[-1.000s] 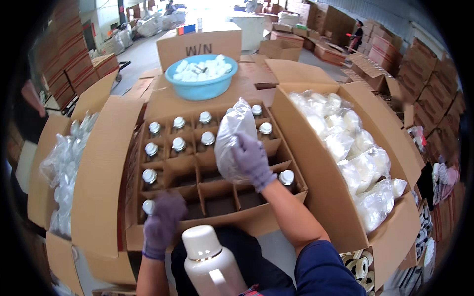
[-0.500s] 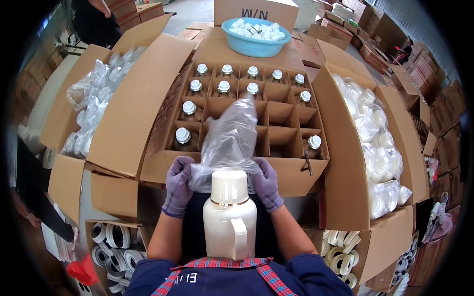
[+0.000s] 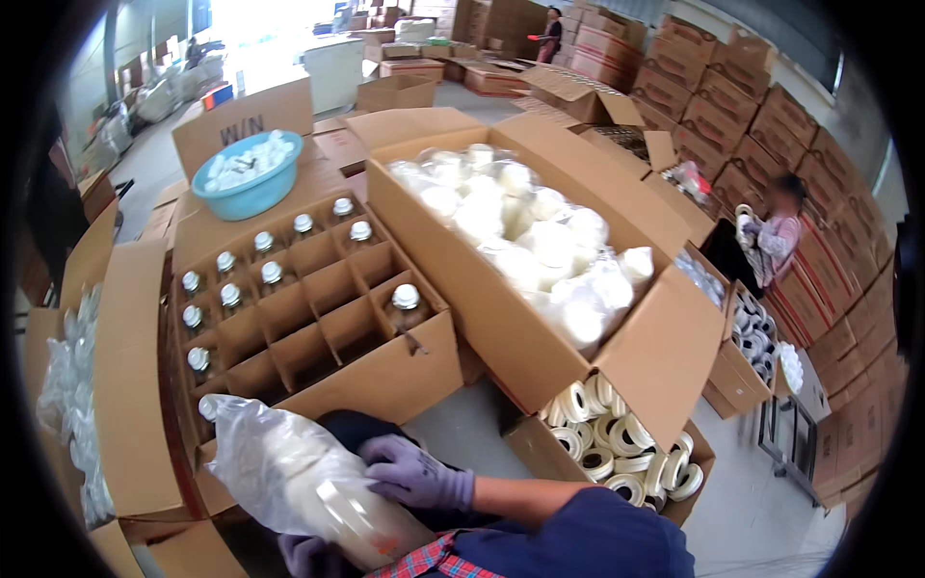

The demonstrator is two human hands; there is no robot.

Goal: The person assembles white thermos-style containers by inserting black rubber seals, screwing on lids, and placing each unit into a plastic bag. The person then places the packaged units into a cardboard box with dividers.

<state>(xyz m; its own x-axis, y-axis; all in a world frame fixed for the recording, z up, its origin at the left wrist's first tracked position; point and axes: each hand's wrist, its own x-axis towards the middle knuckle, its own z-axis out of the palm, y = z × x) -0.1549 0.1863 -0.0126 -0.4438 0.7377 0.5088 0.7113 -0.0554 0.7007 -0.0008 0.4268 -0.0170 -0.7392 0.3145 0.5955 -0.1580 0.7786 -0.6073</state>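
Observation:
A cream vacuum jug (image 3: 381,525) with a side handle lies tilted against my body, its top toward the lower left of the carton. Over its upper part sits a clear plastic bag (image 3: 252,445). My right hand (image 3: 419,472), in a purple glove, is closed at the bag's edge beside the handle. Under the jug's lower left side, my left hand (image 3: 308,556) grips it, its fingers mostly hidden. Just ahead stands a divided carton (image 3: 385,361), with white-capped bottles (image 3: 406,297) in several cells and other cells bare.
On the right, a long carton (image 3: 674,371) holds bagged cream parts (image 3: 549,241). Below it, a box contains cream rings (image 3: 626,433). A blue basin (image 3: 249,197) of white caps stands behind the divided carton. Bagged clear pieces (image 3: 72,395) fill the left carton. Another person (image 3: 779,231) works at right.
The view has swung right. The bag, earlier stretched open by both hands beyond the upright jug, now covers the jug's upper part. The jug has tilted left, and my left hand has moved under it.

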